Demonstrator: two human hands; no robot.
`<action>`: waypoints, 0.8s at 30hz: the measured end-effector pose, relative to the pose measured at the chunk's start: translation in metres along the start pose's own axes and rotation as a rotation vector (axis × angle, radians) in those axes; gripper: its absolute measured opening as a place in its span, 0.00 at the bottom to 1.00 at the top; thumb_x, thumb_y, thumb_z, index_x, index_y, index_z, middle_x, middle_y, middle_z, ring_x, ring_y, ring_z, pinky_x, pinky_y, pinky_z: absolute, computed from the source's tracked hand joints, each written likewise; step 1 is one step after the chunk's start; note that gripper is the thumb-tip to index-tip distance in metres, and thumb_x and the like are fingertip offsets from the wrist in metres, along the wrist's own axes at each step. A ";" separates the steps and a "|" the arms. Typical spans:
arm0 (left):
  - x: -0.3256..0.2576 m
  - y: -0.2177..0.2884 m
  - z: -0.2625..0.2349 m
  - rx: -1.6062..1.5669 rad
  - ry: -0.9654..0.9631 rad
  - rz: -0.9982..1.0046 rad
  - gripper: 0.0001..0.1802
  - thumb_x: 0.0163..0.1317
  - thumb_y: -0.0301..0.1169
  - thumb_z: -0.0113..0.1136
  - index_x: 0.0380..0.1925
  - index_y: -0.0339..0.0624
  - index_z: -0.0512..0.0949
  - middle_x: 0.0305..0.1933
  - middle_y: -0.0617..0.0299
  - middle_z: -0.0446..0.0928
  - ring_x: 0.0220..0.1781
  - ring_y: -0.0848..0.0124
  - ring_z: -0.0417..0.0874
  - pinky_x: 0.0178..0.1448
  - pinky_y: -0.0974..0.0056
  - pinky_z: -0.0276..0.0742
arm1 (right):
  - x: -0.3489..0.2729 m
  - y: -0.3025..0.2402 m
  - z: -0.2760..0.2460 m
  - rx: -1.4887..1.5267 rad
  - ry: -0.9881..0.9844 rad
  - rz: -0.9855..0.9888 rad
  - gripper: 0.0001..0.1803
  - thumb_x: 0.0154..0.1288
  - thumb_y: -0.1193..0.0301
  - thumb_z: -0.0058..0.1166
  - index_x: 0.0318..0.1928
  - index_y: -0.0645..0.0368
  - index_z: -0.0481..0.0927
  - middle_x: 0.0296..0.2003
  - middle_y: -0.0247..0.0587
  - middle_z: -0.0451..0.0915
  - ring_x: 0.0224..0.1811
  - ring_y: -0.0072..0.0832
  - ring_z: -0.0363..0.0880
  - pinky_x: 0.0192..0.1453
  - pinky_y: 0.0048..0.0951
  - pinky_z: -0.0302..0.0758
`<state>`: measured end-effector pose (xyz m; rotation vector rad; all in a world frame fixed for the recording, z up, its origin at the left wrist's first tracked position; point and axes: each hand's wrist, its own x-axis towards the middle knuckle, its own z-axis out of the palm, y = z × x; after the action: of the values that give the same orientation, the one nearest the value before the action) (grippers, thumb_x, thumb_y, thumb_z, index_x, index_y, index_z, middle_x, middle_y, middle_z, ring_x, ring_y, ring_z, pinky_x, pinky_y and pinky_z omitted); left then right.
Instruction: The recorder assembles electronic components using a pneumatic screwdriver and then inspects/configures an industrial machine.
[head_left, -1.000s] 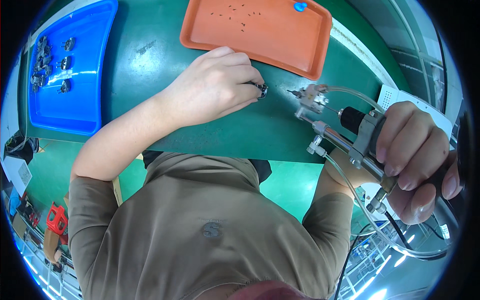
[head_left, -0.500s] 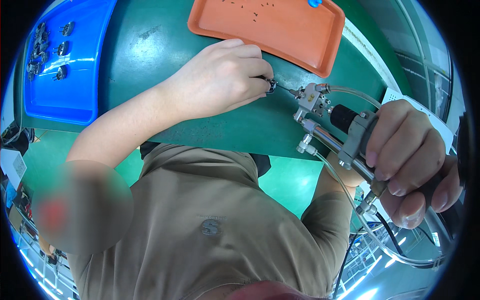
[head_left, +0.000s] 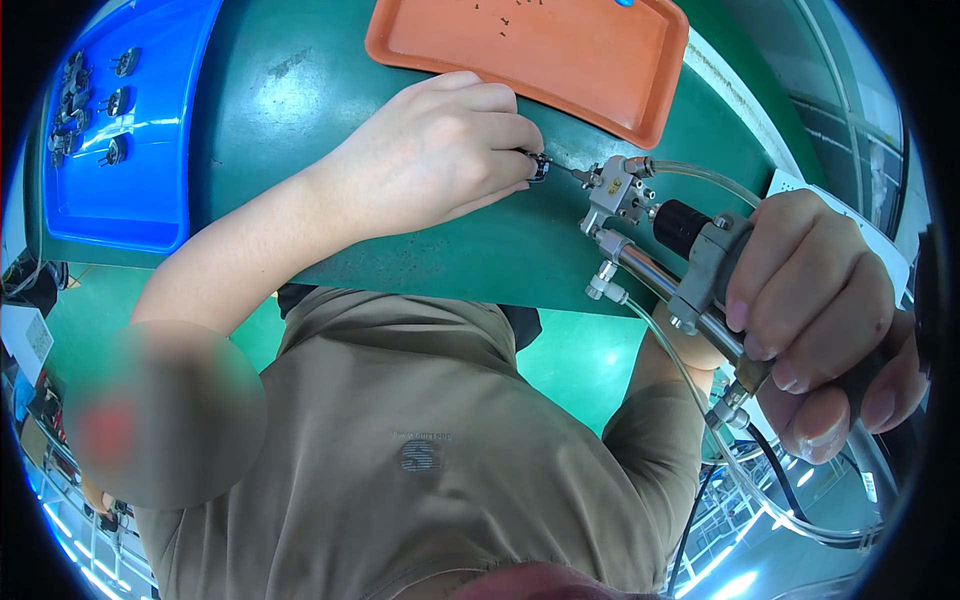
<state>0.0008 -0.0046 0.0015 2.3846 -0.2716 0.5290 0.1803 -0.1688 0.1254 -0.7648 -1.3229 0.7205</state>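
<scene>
My left hand is closed, pinching a small dark metal-and-black part at its fingertips, just above the green table. Much of that part is hidden by the fingers. From the right, the thin needle of a dispensing valve points at the part, its tip at or very close to it; contact cannot be made out. The valve has a metal block, a black knob and a silver cylinder. My right hand is wrapped round the tool's dark rear end, holding it at a slant.
On the left, a blue tray holds several small black parts. Beyond my left hand, an orange tray carries several tiny dark pieces. Clear hoses run off the tool, looping down at right. The green table's near edge lies before me.
The whole view has shifted slightly, with trays, hands and tool all a little further left in it. Both grips stay the same, and the needle still points at the small part.
</scene>
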 end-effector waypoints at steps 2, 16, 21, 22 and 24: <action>-0.001 -0.001 0.000 -0.001 0.005 -0.001 0.08 0.52 0.28 0.74 0.33 0.40 0.88 0.45 0.63 0.86 0.45 0.65 0.83 0.50 0.59 0.78 | 0.000 0.004 -0.001 0.017 0.005 0.001 0.15 0.69 0.65 0.68 0.52 0.43 0.79 0.26 0.24 0.76 0.22 0.16 0.74 0.28 0.21 0.72; 0.000 0.001 -0.002 -0.030 0.000 0.014 0.06 0.55 0.28 0.71 0.32 0.40 0.87 0.44 0.62 0.85 0.44 0.63 0.82 0.49 0.57 0.79 | 0.028 -0.011 0.014 -0.103 -0.138 0.170 0.13 0.72 0.75 0.51 0.51 0.46 0.67 0.26 0.32 0.71 0.21 0.24 0.68 0.29 0.31 0.72; -0.001 0.001 -0.001 -0.007 0.015 0.023 0.07 0.55 0.28 0.72 0.33 0.40 0.87 0.44 0.63 0.84 0.45 0.63 0.83 0.49 0.57 0.79 | 0.020 -0.032 0.006 -0.112 -0.038 0.046 0.14 0.72 0.70 0.54 0.56 0.47 0.73 0.26 0.28 0.72 0.25 0.22 0.71 0.32 0.28 0.69; -0.002 0.001 -0.002 -0.006 0.011 0.020 0.07 0.55 0.28 0.72 0.34 0.40 0.87 0.44 0.63 0.84 0.45 0.63 0.83 0.49 0.57 0.79 | 0.014 -0.035 0.007 -0.049 0.054 0.014 0.13 0.73 0.67 0.54 0.56 0.46 0.75 0.27 0.25 0.73 0.26 0.19 0.71 0.34 0.25 0.68; -0.003 0.000 -0.002 -0.015 0.015 0.012 0.07 0.54 0.28 0.73 0.34 0.41 0.87 0.44 0.63 0.84 0.45 0.63 0.83 0.50 0.57 0.80 | 0.011 -0.045 0.010 -0.164 0.095 0.046 0.12 0.73 0.65 0.56 0.55 0.46 0.76 0.27 0.24 0.75 0.26 0.19 0.71 0.34 0.25 0.68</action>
<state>-0.0030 -0.0030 0.0016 2.3654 -0.2821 0.5482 0.1729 -0.1845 0.1692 -0.9529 -1.2923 0.6093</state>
